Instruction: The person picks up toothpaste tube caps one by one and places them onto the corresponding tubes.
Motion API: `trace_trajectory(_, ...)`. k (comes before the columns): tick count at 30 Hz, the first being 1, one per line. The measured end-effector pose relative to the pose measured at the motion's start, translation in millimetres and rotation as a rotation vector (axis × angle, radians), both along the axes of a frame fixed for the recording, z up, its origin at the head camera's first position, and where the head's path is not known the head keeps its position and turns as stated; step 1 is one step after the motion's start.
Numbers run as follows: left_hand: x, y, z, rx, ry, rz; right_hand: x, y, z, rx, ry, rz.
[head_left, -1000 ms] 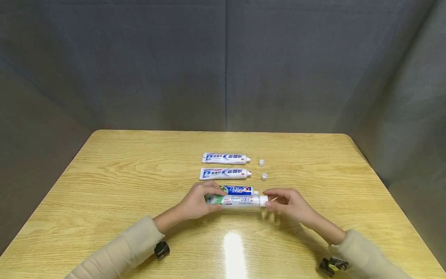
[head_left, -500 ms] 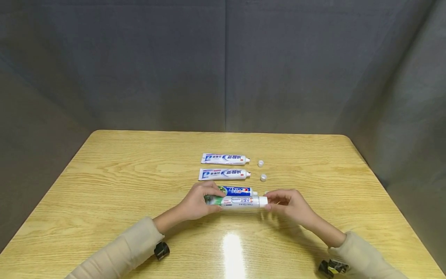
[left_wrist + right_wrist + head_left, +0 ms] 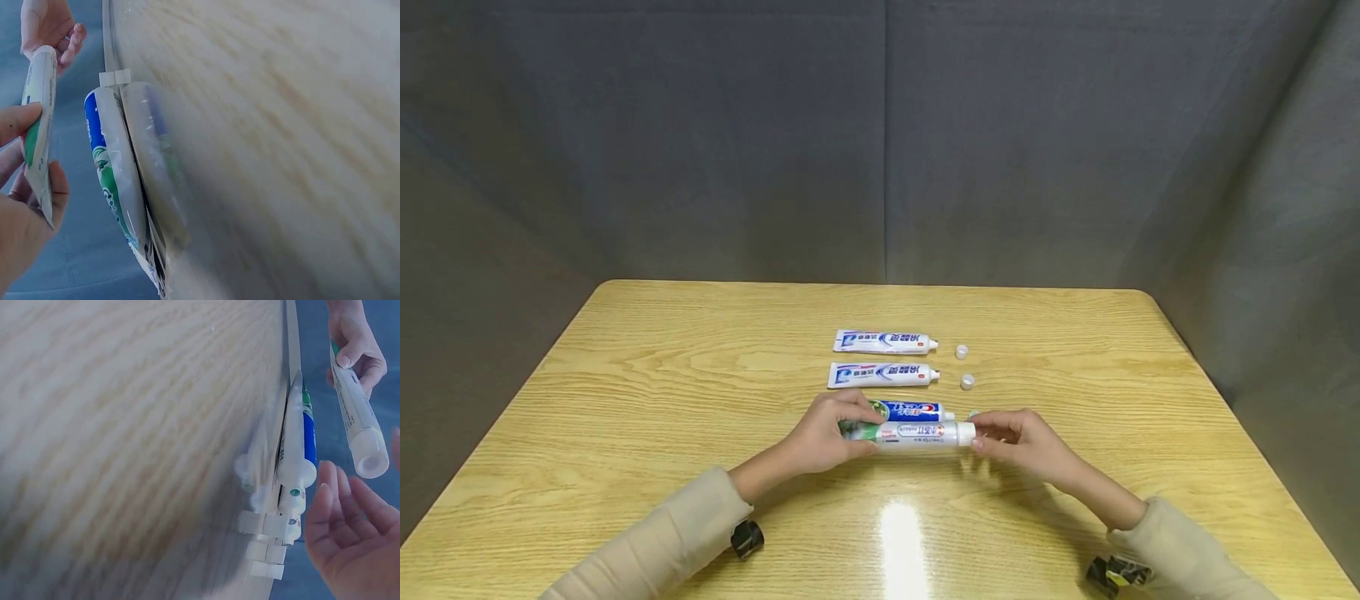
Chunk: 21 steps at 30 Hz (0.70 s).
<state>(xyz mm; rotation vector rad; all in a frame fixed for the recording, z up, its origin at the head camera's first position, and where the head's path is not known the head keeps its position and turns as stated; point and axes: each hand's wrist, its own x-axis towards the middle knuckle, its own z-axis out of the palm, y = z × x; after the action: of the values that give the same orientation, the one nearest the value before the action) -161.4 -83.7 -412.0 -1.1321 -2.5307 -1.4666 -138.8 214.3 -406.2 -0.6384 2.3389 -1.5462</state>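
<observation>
My left hand [image 3: 827, 432] grips a white and green toothpaste tube [image 3: 917, 433] near its tail, its nozzle end pointing right. A white cap [image 3: 966, 434] is on the tube. My right hand [image 3: 1022, 442] is at this cap; in the right wrist view its fingers [image 3: 337, 506] are spread and loosely bent beside the cap, with a gap showing. Just behind the held tube lies a blue toothpaste tube [image 3: 917, 411], uncapped and partly hidden by the left hand. In the left wrist view, the held tube [image 3: 39, 94] is raised off the table, thumb along one side.
Farther back on the wooden table [image 3: 700, 350] lie two white toothpaste tubes, one behind [image 3: 883, 342] and one in front [image 3: 880, 375], both uncapped. Right of them sit loose white caps [image 3: 961, 352]. Another small cap [image 3: 974, 413] peeks out behind the right fingers. Grey curtains surround the table.
The right hand's fingers have drawn slightly back from the held tube's cap, uncovering part of the loose cap behind. The left hand and its tube have barely moved.
</observation>
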Motion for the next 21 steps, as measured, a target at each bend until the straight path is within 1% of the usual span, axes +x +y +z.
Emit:
trace_trajectory(4,0.0,-0.6,0.0,-0.006,-0.004,0.015,0.4,-0.5,-1.3,-0.018,0.030,0.007)
trace_trajectory(10,-0.6,0.0,-1.0,0.001,-0.005,0.012,1.6,-4.0,-1.5,-0.027,0.099,-0.057)
trace_trajectory(13,-0.8,0.1,-1.8,0.003,-0.012,0.017,1.9,-5.0,-1.1,-0.018,0.097,-0.082)
trace_trajectory(16,-1.0,0.4,-2.3,0.001,-0.015,0.023,1.8,-5.4,-0.9,-0.012,0.071,-0.087)
trace_trajectory(19,-0.5,0.8,-1.5,0.002,-0.011,0.022,1.5,-5.0,0.0,0.004,0.041,-0.068)
trace_trajectory(21,0.0,1.0,-0.6,0.004,-0.013,0.020,1.1,-4.4,0.2,0.020,0.037,-0.049)
